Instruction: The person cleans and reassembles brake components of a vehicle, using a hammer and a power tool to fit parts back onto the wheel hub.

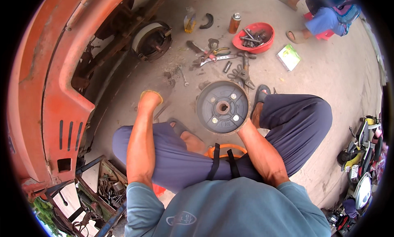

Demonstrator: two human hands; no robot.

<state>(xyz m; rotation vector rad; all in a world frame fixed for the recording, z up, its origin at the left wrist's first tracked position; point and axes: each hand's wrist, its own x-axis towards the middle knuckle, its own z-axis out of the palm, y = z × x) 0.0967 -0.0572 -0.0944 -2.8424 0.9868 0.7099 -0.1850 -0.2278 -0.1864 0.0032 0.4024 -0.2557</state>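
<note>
A round dark brake drum (pixel 213 110) is held up in front of me, its hub and several bolt holes facing up. My right hand (pixel 243 129) grips it from underneath at the lower right rim; the fingers are hidden behind it. My left hand (pixel 166 88), in a greyish glove with a yellow cuff, is apart from the drum to its left. Motion smears its fingers. Beyond it, an exposed wheel brake assembly (pixel 152 42) is mounted under the orange vehicle. A small spanner (pixel 183 75) lies on the ground near my left hand.
Past the drum lie a hammer (pixel 246 64), a gear puller (pixel 242 76), pliers (pixel 221 51) and a large spanner (pixel 217 60). A red bowl (pixel 269 46) holds metal parts; a can (pixel 234 23) stands beside it. Orange vehicle bodywork (pixel 55 101) borders my left. Another person's foot (pixel 298 36) is far right.
</note>
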